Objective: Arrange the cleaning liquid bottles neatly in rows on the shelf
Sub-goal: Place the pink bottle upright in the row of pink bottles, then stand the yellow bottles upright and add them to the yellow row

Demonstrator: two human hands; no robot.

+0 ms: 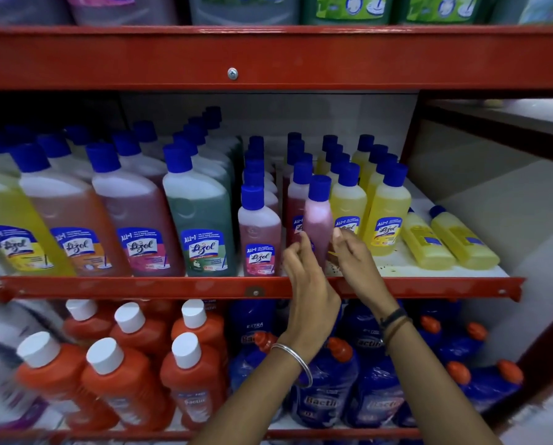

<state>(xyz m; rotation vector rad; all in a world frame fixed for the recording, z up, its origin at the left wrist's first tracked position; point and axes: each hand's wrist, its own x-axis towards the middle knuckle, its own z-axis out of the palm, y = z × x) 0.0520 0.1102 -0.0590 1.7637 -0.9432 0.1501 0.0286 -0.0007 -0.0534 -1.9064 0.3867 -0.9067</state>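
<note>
On the middle shelf [140,286], small blue-capped bottles stand in rows running front to back. A small pink bottle [318,213] stands upright at the front, narrow side toward me, between a pink row [259,232] and a yellow row [349,203]. My left hand [307,284] has its fingertips on the bottle's left side. On the other side, my right hand [355,258] pinches it low down. Right of the outer yellow row [387,216], two yellow bottles [426,240] [464,239] lie flat on their sides.
Large bottles [201,220] in yellow, orange, pink and green fill the shelf's left half. The red beam of the upper shelf [268,59] hangs overhead. Below stand orange bottles with white caps [121,380] and blue bottles [326,396]. Bare white shelf [397,268] shows front right.
</note>
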